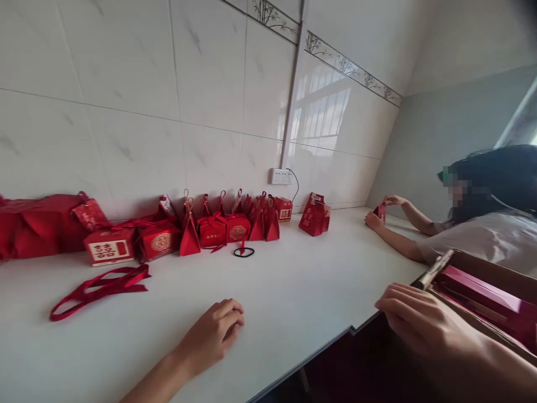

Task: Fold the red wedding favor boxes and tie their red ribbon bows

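My left hand (213, 334) rests on the white table (293, 291), its fingers curled loosely together with nothing visible in them. At the right, my right hand (423, 316) hangs over the table's front edge, close to an open cardboard box (482, 263) with red and pink folded pieces (489, 291) inside. Its fingers are bent and pressed together; their tips are hidden, so what they hold, if anything, does not show. A looped red ribbon (103, 288) lies to the left of my left hand. Beyond that hand is a black elastic band (244, 252) with a small red tip.
Several red gift boxes (159, 243) with ribbons and loops stand along the tiled wall. Two more red boxes (314, 215) stand together farther right. Across the table a co-worker (495, 218) handles a small red box (381, 212). A socket strip (280, 176) is on the wall.
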